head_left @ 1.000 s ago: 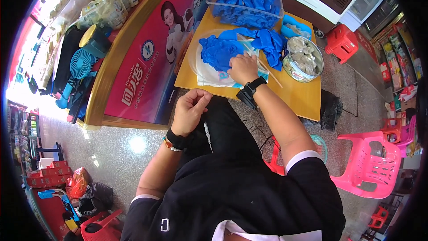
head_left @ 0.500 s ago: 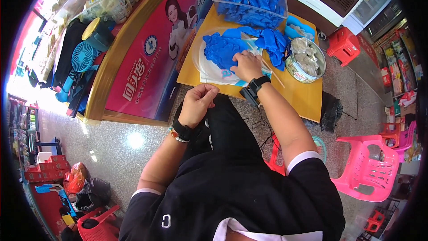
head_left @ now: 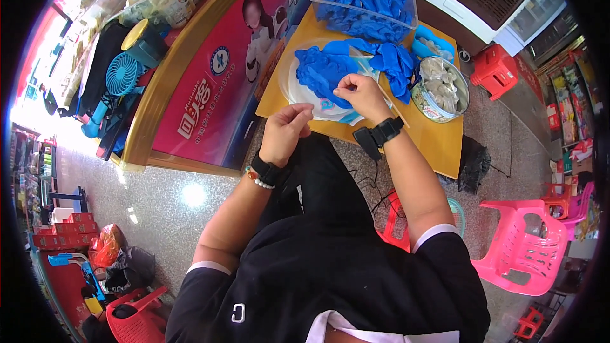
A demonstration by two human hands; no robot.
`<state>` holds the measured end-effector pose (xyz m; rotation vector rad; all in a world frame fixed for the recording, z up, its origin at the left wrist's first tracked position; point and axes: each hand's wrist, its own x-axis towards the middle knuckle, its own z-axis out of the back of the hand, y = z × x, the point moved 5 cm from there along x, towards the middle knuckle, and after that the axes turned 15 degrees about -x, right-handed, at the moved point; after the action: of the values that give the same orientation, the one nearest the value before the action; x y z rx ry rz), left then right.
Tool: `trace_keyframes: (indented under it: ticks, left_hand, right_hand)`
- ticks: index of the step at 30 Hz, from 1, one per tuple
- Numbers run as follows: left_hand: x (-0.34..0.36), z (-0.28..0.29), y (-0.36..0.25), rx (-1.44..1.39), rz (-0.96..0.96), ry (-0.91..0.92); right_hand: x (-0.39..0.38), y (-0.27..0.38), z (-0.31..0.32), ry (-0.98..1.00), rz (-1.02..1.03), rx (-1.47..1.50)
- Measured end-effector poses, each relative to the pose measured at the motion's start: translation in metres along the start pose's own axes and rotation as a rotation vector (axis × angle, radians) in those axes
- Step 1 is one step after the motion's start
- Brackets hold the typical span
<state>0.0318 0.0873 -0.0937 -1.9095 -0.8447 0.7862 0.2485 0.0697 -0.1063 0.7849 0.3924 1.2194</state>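
Note:
My left hand (head_left: pixel 285 132) is over the near edge of a wooden table (head_left: pixel 416 136), thumb and fingers pinched together. My right hand (head_left: pixel 363 98) is also pinched, beside the near right side of a pile of thin blue crumpled pieces (head_left: pixel 324 71). Whatever either pinch may hold is too small to make out. Under the pile lies a white plastic sheet (head_left: pixel 297 109) with coloured print. More thin blue pieces (head_left: pixel 395 70) lie just right of it. A thin wooden stick (head_left: pixel 398 109) rests beside my right wrist.
A clear plastic bin (head_left: pixel 414 16) of blue pieces stands at the table's back. To the right are a small blue container (head_left: pixel 438 46) and a round tin (head_left: pixel 435 111) holding greyish plastic-wrapped contents. A counter (head_left: pixel 190 89) borders the left; a pink chair (head_left: pixel 527 248) stands right.
My right hand has drawn back toward me from the blue pile, its fingers now pinched closer together. My left hand stays pinched in nearly the same place. The view has shifted slightly.

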Motion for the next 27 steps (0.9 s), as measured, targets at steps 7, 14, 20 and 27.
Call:
trace_keyframes:
  ticks: [7, 14, 20, 27]
  left_hand:
    - [0.008, -0.022, -0.014, 0.104, -0.205, -0.021]
    - [-0.010, -0.027, -0.015, -0.289, -0.052, 0.088]
    - [-0.021, -0.028, -0.024, -0.380, -0.092, 0.141]
    - [-0.040, -0.026, -0.042, -0.228, -0.052, 0.126]
  right_hand:
    - [-0.052, 0.093, 0.031, -0.306, 0.394, -0.263]
    - [-0.075, 0.098, 0.029, -0.212, 0.315, 0.030]
    - [-0.084, 0.088, 0.004, -0.012, -0.093, 0.930]
    - [-0.095, 0.104, 0.026, 0.025, 0.071, 0.540]
